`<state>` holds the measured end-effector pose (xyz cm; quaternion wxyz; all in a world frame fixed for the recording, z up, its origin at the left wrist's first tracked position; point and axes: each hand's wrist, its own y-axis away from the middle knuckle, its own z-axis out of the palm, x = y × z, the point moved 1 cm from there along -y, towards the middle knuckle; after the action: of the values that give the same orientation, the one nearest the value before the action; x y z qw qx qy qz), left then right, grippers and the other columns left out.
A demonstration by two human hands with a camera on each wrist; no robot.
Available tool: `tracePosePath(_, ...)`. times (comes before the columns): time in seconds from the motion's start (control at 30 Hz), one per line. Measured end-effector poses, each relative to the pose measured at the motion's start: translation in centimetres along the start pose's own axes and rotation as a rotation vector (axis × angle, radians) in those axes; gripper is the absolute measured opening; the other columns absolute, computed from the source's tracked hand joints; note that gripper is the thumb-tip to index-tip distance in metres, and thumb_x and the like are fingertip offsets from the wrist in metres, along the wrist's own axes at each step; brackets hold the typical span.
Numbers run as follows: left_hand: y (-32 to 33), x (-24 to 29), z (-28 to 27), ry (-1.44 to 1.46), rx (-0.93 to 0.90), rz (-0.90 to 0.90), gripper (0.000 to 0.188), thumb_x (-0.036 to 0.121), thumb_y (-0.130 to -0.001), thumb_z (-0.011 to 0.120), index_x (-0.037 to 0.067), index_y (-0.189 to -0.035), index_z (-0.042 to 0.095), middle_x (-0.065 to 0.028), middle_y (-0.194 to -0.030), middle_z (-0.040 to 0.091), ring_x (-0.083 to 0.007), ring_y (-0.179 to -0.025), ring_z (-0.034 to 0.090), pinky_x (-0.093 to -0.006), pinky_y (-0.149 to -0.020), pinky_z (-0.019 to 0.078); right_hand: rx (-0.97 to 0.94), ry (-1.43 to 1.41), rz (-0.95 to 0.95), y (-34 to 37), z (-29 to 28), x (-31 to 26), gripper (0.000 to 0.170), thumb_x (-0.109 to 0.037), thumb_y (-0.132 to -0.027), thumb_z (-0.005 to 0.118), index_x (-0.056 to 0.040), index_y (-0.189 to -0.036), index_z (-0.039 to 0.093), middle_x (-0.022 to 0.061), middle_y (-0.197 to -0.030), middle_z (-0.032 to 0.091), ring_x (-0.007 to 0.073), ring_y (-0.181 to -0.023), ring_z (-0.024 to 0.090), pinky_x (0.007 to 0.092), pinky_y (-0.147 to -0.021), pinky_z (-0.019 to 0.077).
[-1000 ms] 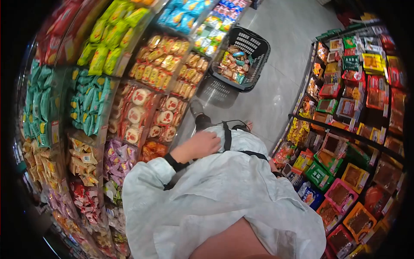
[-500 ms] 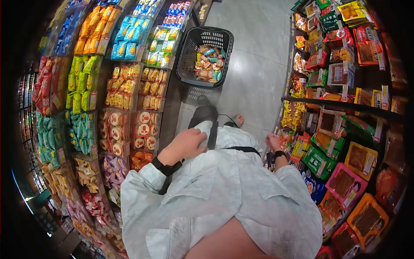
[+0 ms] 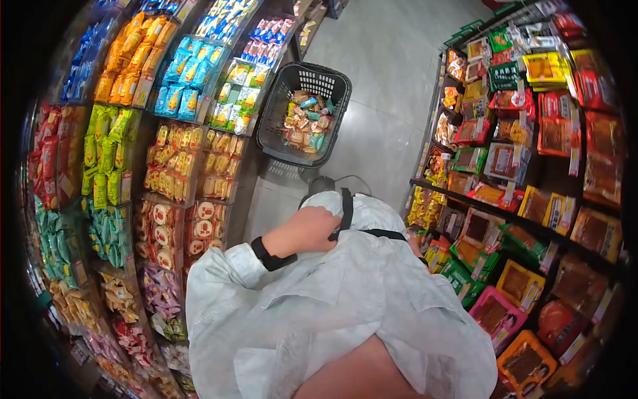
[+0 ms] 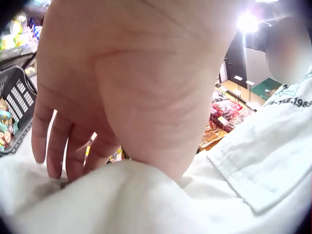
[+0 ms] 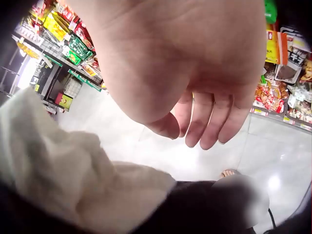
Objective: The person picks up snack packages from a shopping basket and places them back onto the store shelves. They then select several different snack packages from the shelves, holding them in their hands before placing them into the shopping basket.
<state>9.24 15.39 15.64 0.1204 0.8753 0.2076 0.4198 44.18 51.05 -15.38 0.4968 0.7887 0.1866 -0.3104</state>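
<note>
My left hand (image 3: 309, 229) lies against the front of the pale shirt (image 3: 319, 292), near a black strap, and holds nothing. In the left wrist view its fingers (image 4: 75, 151) point down at the cloth, slightly bent. My right hand (image 5: 195, 83) hangs beside the body with loosely curled fingers and nothing in them. The shirt hides most of it in the head view. Ahead in the aisle is a black shopping basket (image 3: 269, 130), apart from both hands. Small wrapped snacks (image 3: 309, 123) in several colours lie inside it.
Clear bins of wrapped snacks (image 3: 176, 163) line the left side, close to the basket. Shelves of packaged foods (image 3: 512, 133) run along the right, with a dark rail across them. Grey tiled floor (image 3: 385, 120) stretches between the two sides.
The head view has swung, and the basket now appears farther left than one second ago. The right hand, visible half a second ago, is now mostly behind the shirt. The left hand stays at the shirt.
</note>
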Motion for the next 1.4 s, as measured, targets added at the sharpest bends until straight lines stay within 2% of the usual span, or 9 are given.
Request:
tracePosePath(0.27, -3.6, -0.7, -0.6, -0.03, 0.148, -0.176, 0.021, 0.021, -0.077, 0.067, 0.002, -0.086, 0.066, -0.0174, -0.08, 0.071, -0.0397, -0.083, 0.07, -0.0528, -0.074, 0.0548, -0.184, 0.148, -0.042, -11.2, -4.0, -11.7, 0.017, -0.02, -0.096, 0.066, -0.0048, -0.098, 0.075, 0.0032, -0.09, 0.073, 0.013, -0.083, 0.065, 0.0301, -0.074, 0.0517)
tracePosePath(0.4, -6.0, -0.3, -1.8, 0.154, 0.212, -0.376, 0.025, 0.022, -0.078, 0.066, 0.003, -0.094, 0.064, -0.0194, -0.083, 0.071, -0.0417, -0.084, 0.069, -0.0544, -0.075, 0.0542, -0.271, 0.136, 0.127, -20.1, -4.4, -18.8, 0.025, -0.027, -0.096, 0.069, -0.0037, -0.101, 0.075, 0.0022, -0.092, 0.073, 0.0126, -0.081, 0.065, 0.03, -0.073, 0.0525)
tracePosePath(0.47, -8.0, 0.9, -3.8, 0.258, 0.219, -0.506, 0.028, 0.024, -0.08, 0.065, 0.003, -0.098, 0.063, -0.0209, -0.085, 0.071, -0.044, -0.085, 0.069, -0.0559, -0.077, 0.0534, -0.274, 0.254, -0.022, -25.3, -4.3, -21.8, 0.031, -0.032, -0.095, 0.069, -0.0021, -0.101, 0.074, 0.0032, -0.091, 0.074, 0.0143, -0.078, 0.066, 0.0316, -0.072, 0.0534)
tracePosePath(0.6, -12.2, 2.9, -4.0, 0.512, 0.333, -0.626, 0.036, 0.028, -0.084, 0.066, 0.004, -0.109, 0.056, -0.0233, -0.09, 0.071, -0.0475, -0.087, 0.067, -0.056, -0.077, 0.0526, -0.375, 0.485, -0.037, -34.3, -5.7, -30.4, 0.031, -0.029, -0.094, 0.069, 0.0005, -0.104, 0.073, 0.0065, -0.091, 0.074, 0.0173, -0.08, 0.069, 0.0327, -0.074, 0.0549)
tracePosePath(0.67, -14.3, 3.8, -3.2, 0.602, 0.401, -0.681, 0.039, 0.029, -0.086, 0.066, 0.004, -0.113, 0.052, -0.0243, -0.092, 0.07, -0.0484, -0.089, 0.066, -0.0568, -0.076, 0.0515, -0.439, 0.201, 0.023, -39.0, -6.1, -32.7, 0.026, -0.025, -0.094, 0.067, -0.002, -0.106, 0.07, 0.0071, -0.092, 0.073, 0.0194, -0.077, 0.07, 0.0326, -0.069, 0.056)
tracePosePath(0.83, -17.0, 9.0, -0.2, 0.926, 0.84, -0.793, 0.038, 0.017, -0.091, 0.073, 0.008, -0.122, 0.052, -0.0174, -0.089, 0.068, -0.0329, -0.084, 0.07, -0.039, -0.076, 0.0536, -0.432, 0.422, 0.176, -45.7, -8.4, -41.6, 0.02, -0.024, -0.096, 0.064, -0.0103, -0.111, 0.063, 0.0056, -0.095, 0.069, 0.0151, -0.074, 0.065, 0.0302, -0.064, 0.0524)
tracePosePath(0.9, -18.8, 9.9, -0.5, 0.93, 0.997, -0.842, 0.035, 0.017, -0.09, 0.076, 0.008, -0.118, 0.057, -0.0168, -0.09, 0.069, -0.0317, -0.085, 0.071, -0.0383, -0.077, 0.0542, -0.448, 0.461, 0.152, -48.1, -8.3, -43.6, 0.021, -0.024, -0.095, 0.064, -0.0092, -0.11, 0.063, 0.0044, -0.094, 0.069, 0.0146, -0.074, 0.064, 0.0303, -0.063, 0.0525)
tracePosePath(1.17, -22.1, 10.8, -2.4, 0.871, 1.292, -1.025, 0.03, 0.021, -0.084, 0.084, 0.006, -0.101, 0.064, -0.0138, -0.081, 0.072, -0.0311, -0.075, 0.072, -0.0374, -0.07, 0.056, -0.563, 0.513, 0.036, -47.5, -2.9, -48.7, 0.021, -0.024, -0.095, 0.065, -0.0101, -0.11, 0.064, 0.0039, -0.095, 0.069, 0.0145, -0.079, 0.067, 0.0303, -0.069, 0.0557)
tracePosePath(1.4, -19.8, 9.6, -2.3, 0.656, 1.091, -1.22, 0.038, 0.031, -0.083, 0.087, 0.006, -0.096, 0.062, -0.015, -0.081, 0.071, -0.0349, -0.076, 0.07, -0.0414, -0.071, 0.0563, -0.611, 0.621, 0.1, -43.6, -0.3, -46.1, 0.024, -0.023, -0.093, 0.066, -0.0065, -0.11, 0.067, 0.0053, -0.091, 0.07, 0.0163, -0.074, 0.065, 0.0323, -0.067, 0.0543)
